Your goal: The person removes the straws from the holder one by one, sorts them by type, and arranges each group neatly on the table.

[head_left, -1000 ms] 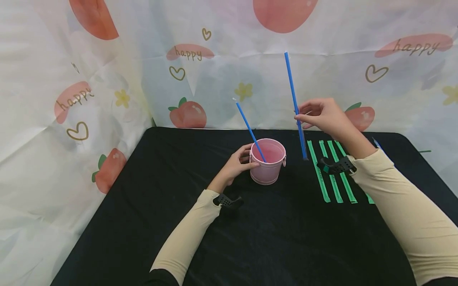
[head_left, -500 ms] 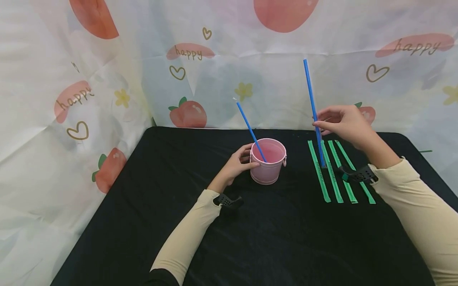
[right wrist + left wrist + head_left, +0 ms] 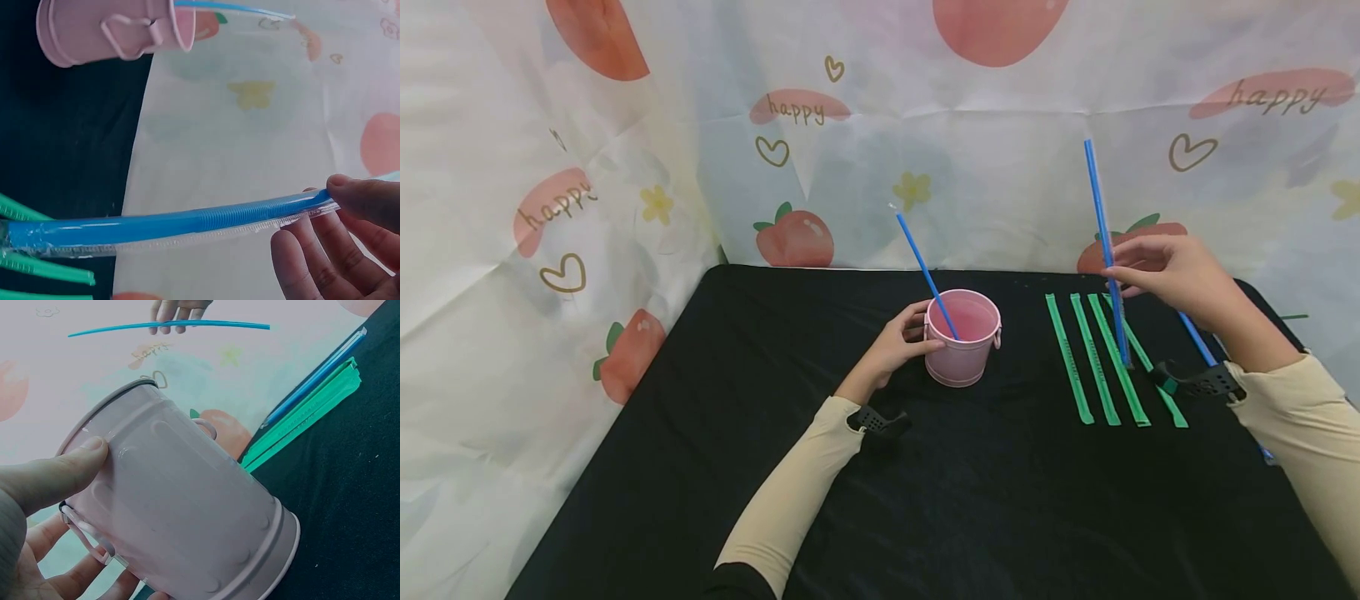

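A small pink bucket (image 3: 958,362) stands upright on the black cloth. My left hand (image 3: 895,346) grips its left side, the thumb (image 3: 78,469) pressed near the rim in the left wrist view. One blue straw (image 3: 921,262) leans out of the bucket toward the left. To the right, my right hand (image 3: 1172,271) pinches another blue drinking straw (image 3: 1099,200) between thumb and fingers, holding it nearly upright above the table. In the right wrist view, this straw (image 3: 156,228) shows a clear wrapper and a ribbed section.
Several green-wrapped sticks (image 3: 1066,358) lie side by side right of the bucket, partly behind the held straw. A further blue straw (image 3: 1197,337) lies farther right, partly hidden by the right forearm. The black-covered table (image 3: 970,500) meets a fruit-printed curtain (image 3: 700,192) at the back.
My right hand has moved right and slightly down with the straw, from beside the bucket to above the green sticks. The left hand and bucket have stayed in place.
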Tool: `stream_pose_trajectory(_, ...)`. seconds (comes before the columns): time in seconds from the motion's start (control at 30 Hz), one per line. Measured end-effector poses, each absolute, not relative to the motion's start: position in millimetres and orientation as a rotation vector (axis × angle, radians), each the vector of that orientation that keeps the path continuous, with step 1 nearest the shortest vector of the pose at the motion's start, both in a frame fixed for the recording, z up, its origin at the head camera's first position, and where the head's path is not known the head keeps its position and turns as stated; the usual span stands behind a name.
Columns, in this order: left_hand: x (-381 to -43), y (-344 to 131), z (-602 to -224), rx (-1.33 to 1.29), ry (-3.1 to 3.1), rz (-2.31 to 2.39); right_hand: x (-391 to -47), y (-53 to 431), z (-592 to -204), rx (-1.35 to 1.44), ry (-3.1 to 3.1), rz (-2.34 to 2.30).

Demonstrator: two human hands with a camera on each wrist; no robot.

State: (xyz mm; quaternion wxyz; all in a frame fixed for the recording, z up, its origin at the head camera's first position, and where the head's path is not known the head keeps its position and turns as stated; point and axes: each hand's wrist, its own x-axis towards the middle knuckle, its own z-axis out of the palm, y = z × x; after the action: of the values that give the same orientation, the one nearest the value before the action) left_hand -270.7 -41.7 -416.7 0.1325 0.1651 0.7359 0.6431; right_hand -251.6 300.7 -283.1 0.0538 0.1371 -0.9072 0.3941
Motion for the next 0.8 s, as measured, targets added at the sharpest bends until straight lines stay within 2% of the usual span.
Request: stream_pose_trajectory(0.8,-269,-41,-415,0.451,2.152,1.862,-240,381,-307,0.230,-2.772,1.126)
